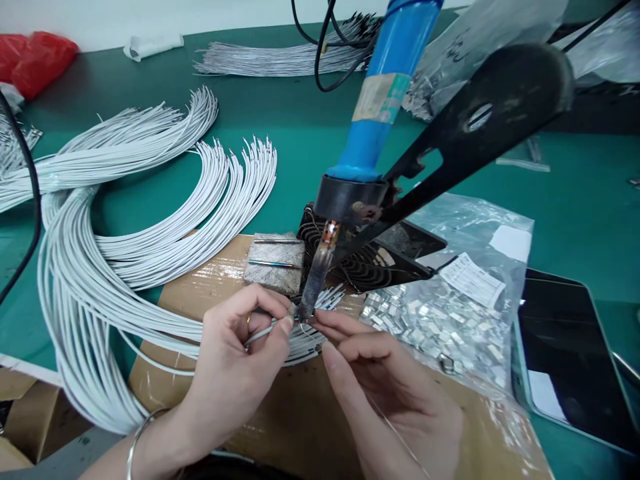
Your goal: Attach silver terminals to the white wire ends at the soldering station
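Pinching wire (265,335) w/ L hand (233,360)

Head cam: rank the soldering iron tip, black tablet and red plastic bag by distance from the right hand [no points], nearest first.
From the right hand:
1. Soldering iron tip: just ahead of the fingertips, toward the middle.
2. Black tablet: off to the right, past the bag of metal pieces.
3. Red plastic bag: far back-left corner of the bench.

We read nothing legible: print on the white label (473,280) on the plastic bag (500,230) is too blurred to make out.
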Demonstrator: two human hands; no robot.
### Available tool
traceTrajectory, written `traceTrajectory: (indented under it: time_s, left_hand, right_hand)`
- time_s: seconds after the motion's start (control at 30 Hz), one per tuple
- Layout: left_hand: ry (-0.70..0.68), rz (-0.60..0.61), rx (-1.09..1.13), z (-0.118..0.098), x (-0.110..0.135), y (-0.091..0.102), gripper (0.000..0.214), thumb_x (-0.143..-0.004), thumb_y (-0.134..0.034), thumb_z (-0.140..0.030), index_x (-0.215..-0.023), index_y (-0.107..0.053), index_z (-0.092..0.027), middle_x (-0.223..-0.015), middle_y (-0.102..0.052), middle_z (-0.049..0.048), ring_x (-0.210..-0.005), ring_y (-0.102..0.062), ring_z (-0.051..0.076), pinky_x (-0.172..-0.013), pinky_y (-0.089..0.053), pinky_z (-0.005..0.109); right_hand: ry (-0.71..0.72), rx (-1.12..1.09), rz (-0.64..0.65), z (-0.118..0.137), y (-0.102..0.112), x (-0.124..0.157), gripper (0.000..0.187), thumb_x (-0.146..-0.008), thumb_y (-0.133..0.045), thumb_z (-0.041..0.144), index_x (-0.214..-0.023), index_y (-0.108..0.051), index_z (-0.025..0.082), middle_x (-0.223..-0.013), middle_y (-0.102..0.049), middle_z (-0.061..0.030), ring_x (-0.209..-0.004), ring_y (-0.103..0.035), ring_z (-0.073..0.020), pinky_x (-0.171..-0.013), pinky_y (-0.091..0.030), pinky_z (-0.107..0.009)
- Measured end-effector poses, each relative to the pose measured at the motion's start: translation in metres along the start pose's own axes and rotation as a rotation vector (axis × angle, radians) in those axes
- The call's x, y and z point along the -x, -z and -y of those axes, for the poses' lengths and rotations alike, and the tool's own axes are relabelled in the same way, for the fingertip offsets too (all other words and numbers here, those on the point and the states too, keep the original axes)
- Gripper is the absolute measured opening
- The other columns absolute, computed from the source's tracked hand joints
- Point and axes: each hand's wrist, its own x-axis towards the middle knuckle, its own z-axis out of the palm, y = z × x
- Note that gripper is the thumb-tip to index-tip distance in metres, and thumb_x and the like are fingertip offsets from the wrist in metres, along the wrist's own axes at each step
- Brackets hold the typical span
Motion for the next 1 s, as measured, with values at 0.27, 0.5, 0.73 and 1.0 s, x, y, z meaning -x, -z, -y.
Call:
traceTrajectory:
  time_s: [0.27, 0.5, 0.73, 1.0]
  left_hand:
    - [-0.035, -0.013, -0.014, 0.0020, 0.0001, -0.0001, 0.014, -0.079, -0.072, -0.012, -0.070, -0.063, -0.015, -0.080, -0.068, 0.0007, -0.045, -0.037, 0.002, -0.043, -0.025, 0.017]
    - [-0.034, -0.015, -0.022, 0.0026, 0.0013, 0.0002, 0.014, -0.079, -0.073, -0.012, -0.070, -0.063, -0.015, -0.079, -0.067, 0.0000, -0.046, -0.038, 0.002, -0.043, -0.026, 0.017]
    - [-0.011, -0.003, -0.019, 0.0049, 0.0004, 0.0003, 0.013, -0.079, -0.073, -0.012, -0.071, -0.063, -0.015, -0.081, -0.068, 0.0001, -0.048, -0.038, 0.002, -0.044, -0.027, 0.017]
    - [-0.022, -0.002, -0.050, 0.0027, 0.0014, -0.0009, 0.012, -0.081, -0.072, -0.013, -0.072, -0.064, -0.015, -0.080, -0.068, 0.0003, -0.047, -0.039, 0.002, -0.044, -0.027, 0.017]
  right_hand:
    - [0.029, 0.011, 0.024, -0.0023, 0.0042, -0.0022, 0.017, -0.094, -0.078, 0.022, -0.078, -0.072, 0.025, -0.115, -0.083, -0.0046, -0.103, -0.082, -0.0179, -0.089, -0.065, -0.020]
    - [0.064, 0.039, 0.051, -0.0040, 0.0066, -0.0046, 0.016, -0.094, -0.078, 0.022, -0.079, -0.073, 0.025, -0.114, -0.084, -0.0047, -0.105, -0.082, -0.0188, -0.090, -0.066, -0.022]
    - [0.008, 0.041, -0.005, -0.0011, 0.0003, -0.0003, 0.019, -0.094, -0.078, 0.026, -0.077, -0.070, 0.024, -0.113, -0.083, -0.0058, -0.110, -0.080, -0.0205, -0.094, -0.064, -0.025]
    - [0.077, 0.099, -0.004, -0.0033, 0.0031, -0.0017, 0.016, -0.092, -0.079, 0.025, -0.078, -0.073, 0.025, -0.111, -0.084, -0.0050, -0.106, -0.081, -0.0206, -0.092, -0.064, -0.026]
